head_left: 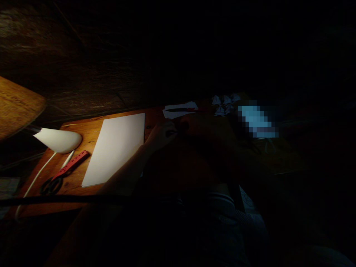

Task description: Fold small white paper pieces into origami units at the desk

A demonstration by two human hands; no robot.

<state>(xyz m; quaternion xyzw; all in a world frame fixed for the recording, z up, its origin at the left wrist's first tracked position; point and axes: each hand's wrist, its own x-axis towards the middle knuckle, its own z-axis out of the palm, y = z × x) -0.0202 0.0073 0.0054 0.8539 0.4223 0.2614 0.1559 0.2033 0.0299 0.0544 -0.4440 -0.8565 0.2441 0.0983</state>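
Fingers [167,130] of left hand [161,135] curl narrow round sth small & dark, just right of the white sheet [116,148] on the table [83,133]. Right hand lost in shadow (can't tell its grip). Looks mid-handling; next move needs light.

Bare table [151,115] shows at 12 o'clock of the left hand [161,135]. The sheet [118,148] lies just at 9 o'clock; lamp [59,140], ruler [72,165] and scissors [51,185] crowd beyond. Scraps [180,109] sit at 1 o'clock. Rightward, darkness hides everything.
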